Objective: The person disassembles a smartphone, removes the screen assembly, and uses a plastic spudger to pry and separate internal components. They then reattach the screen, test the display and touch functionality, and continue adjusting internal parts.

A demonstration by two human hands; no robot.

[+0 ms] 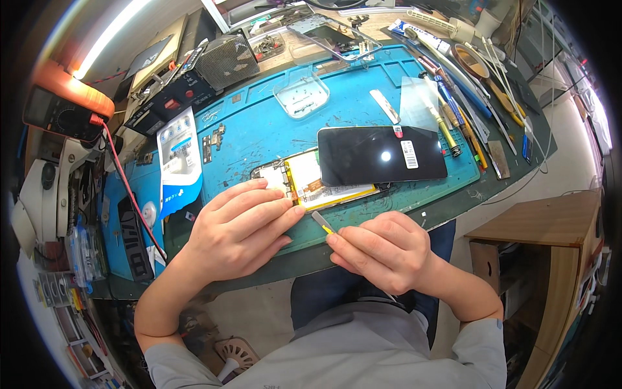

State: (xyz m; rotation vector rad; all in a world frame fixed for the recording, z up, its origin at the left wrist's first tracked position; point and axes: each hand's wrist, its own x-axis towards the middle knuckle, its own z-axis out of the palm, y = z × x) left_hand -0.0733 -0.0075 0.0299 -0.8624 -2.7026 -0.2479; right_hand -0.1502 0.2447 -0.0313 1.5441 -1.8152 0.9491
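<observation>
An opened smartphone body (335,196) lies on the mat, with a yellow-edged battery inside. Across its upper right part rests a black screen panel (369,152) bearing a small white label. My left hand (236,223) reaches over the phone's left end, fingers stretched out side by side with their tips at the frame; the thumb is below them. Just off the phone's near edge, my right hand (389,249) pinches a small flat metal blade (322,222) with a yellow part near the fingers. The blade's tip points up and left, toward the battery's near-left corner.
A blue work mat (253,139) covers the bench. On it are a clear tray (301,94), a blue-and-white packet (180,162) and small metal parts (214,139). Screwdrivers and tweezers (463,107) crowd the right. An orange multimeter (68,100) with a red lead stands left.
</observation>
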